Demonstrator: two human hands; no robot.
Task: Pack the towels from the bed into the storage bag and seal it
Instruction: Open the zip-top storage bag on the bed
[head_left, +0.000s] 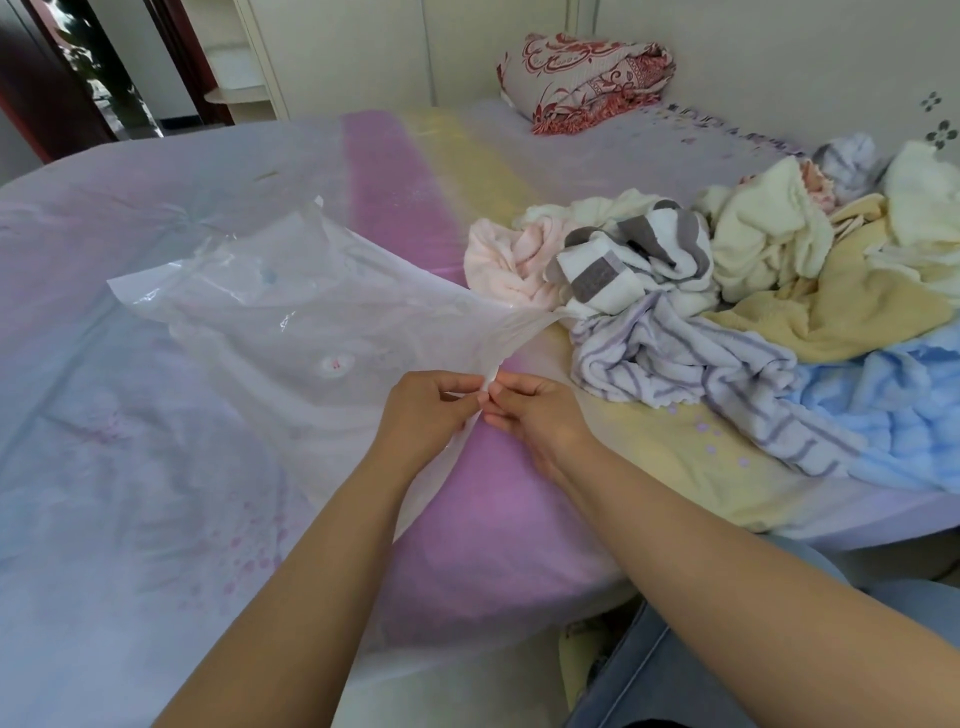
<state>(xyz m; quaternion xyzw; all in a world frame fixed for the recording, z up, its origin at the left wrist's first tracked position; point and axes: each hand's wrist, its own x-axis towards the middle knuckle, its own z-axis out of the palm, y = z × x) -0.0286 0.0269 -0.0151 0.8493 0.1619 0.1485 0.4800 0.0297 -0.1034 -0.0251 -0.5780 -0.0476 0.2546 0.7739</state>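
Observation:
A large clear plastic storage bag (270, 322) lies flat on the bed, with a round white valve (332, 362) on its top face. My left hand (423, 410) and my right hand (535, 413) meet at the bag's right edge, and both pinch the plastic there between thumb and fingers. A loose pile of towels (727, 291) lies to the right: a pink one (506, 260), a grey-and-white striped one (628, 260), a lilac-striped one (675, 358), a yellow one (841, 306), a blue one (893, 410) and cream ones (769, 228). No towel is inside the bag.
The bed sheet (467, 499) has pastel pink, yellow and lilac stripes. A folded red-patterned quilt (587, 83) sits at the far end by the wall. The bed's near edge runs along the lower right, beside my jeans-clad leg (675, 670). A doorway and shelf stand at the upper left.

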